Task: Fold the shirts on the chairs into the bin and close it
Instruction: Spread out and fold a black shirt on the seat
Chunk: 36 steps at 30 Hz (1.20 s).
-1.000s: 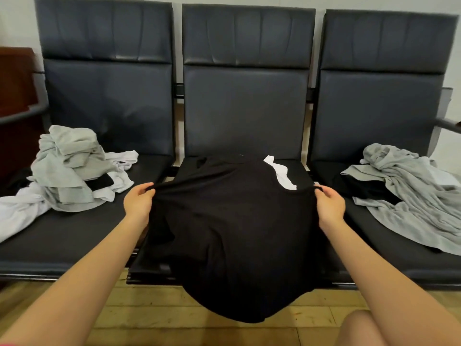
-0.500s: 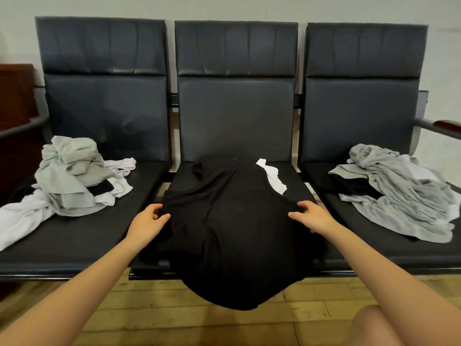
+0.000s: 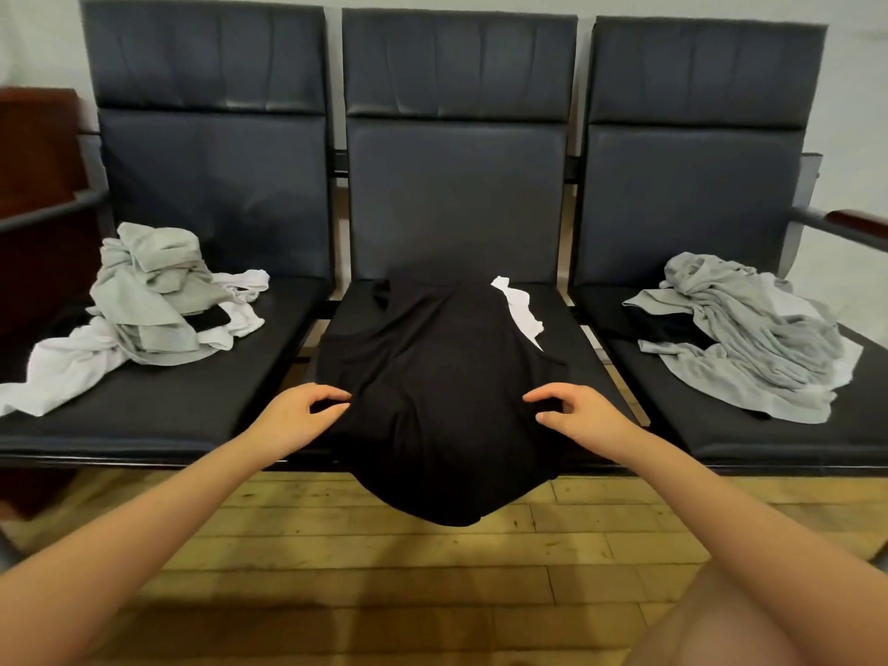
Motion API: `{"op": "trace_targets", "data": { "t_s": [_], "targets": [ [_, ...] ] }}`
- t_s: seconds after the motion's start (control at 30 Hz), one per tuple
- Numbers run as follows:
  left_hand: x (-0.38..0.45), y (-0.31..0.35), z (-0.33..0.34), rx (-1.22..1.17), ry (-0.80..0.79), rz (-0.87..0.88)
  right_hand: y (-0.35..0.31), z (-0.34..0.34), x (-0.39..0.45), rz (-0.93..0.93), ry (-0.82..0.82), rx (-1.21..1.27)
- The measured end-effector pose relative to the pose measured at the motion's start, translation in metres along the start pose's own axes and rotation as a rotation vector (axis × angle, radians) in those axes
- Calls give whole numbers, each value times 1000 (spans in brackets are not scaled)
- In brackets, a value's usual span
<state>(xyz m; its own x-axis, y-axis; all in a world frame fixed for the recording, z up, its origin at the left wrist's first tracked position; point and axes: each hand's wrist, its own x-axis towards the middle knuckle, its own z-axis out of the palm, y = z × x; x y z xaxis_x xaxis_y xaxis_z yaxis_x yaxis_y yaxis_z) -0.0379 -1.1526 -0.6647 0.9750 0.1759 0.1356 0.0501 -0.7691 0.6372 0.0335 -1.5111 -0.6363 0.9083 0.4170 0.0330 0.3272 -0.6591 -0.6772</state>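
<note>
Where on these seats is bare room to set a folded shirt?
Left seat's front half, below the grey-and-white pile, is bare. Right seat has a bare front-left strip beside the grey shirt heap. The middle seat is crowded by the black shirt.

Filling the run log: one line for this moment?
stage: folding | black shirt on middle chair, hem overhanging | left hand, right hand: fingers curled at shirt sides | bin: unseen
</note>
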Motion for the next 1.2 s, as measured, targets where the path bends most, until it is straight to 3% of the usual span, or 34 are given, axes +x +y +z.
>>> {"op": "trace_targets", "data": {
  "t_s": [0.13, 0.2, 0.3, 0.4, 0.5, 0.57, 0.67, 0.73, 0.8, 1.0, 1.1, 1.2],
  "targets": [
    [0, 7, 5, -218, 46, -2, -1, 9, 1, -20, -70, 45],
    [5, 17, 3, -360, 136, -9, -6, 8, 8, -25, 4, 175],
    [24, 30, -9, -597, 278, -29, -14, -6, 31, 5, 175, 619],
    [52, 34, -26, -726, 389, -71, -17, -33, 57, 76, 241, 1104],
    [76, 22, -29, -800, 459, -179, -2, -45, 79, 140, 379, 1337],
    [83, 9, -19, -722, 436, -242, 15, -35, 91, 212, 400, 1261],
    [79, -7, -1, -580, 293, -329, 32, -13, 93, 332, 215, 697],
    [72, -11, 2, -416, 185, -290, 36, -8, 87, 301, 129, 350],
    [65, -12, -2, -316, 88, -198, 36, -9, 79, 233, 103, 220],
    [38, -18, 1, -149, -84, 20, 46, -12, 54, 90, -102, 109],
    [30, -16, -2, -126, -24, 84, 41, -9, 49, -43, 0, 147],
    [26, 5, -11, -265, 130, 129, 22, -16, 44, -96, 220, 446]
  ]
}}
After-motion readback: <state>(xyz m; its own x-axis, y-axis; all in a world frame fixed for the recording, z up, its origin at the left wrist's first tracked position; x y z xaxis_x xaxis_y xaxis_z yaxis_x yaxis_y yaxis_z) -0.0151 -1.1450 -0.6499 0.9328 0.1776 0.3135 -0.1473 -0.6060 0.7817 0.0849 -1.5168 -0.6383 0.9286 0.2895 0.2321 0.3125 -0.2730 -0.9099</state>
